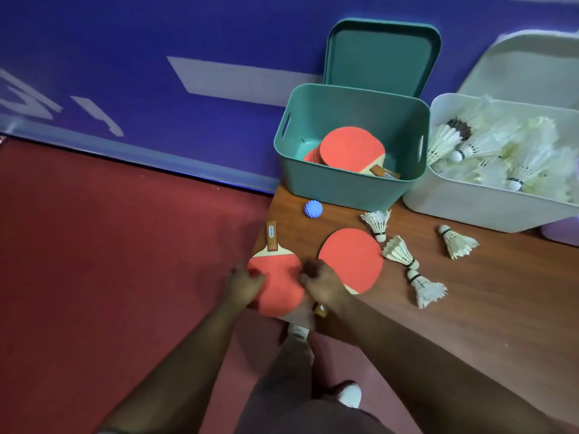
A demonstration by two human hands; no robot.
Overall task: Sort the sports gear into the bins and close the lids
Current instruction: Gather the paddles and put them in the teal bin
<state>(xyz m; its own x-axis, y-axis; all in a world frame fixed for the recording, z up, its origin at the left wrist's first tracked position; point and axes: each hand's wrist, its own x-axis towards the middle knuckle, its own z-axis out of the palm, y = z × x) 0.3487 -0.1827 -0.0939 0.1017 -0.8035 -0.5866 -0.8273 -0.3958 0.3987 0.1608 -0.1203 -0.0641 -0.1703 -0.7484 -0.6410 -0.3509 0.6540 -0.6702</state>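
Clutching the near red paddle (279, 288) from either side, left grip (242, 285) and right grip (322, 285) curl round its edges on the surface (476, 296).

Dim overall, brightest at 3 o'clock: white bin (470, 208) and the shuttlecocks (488, 151) in it are blown out, feather detail lost. Forearms (175, 371) at 6 are underexposed, nearly black. Left hand (242, 285) and right hand (324, 285) are soft w/ motion blur, finger edges smeared over the oversaturated red paddle (279, 286). Blue-violet fringe along the wall (156, 42) base at 9. Wide-angle bend curves that line. Shadows faint, soft-edged, approx. under the green bin (338, 186).
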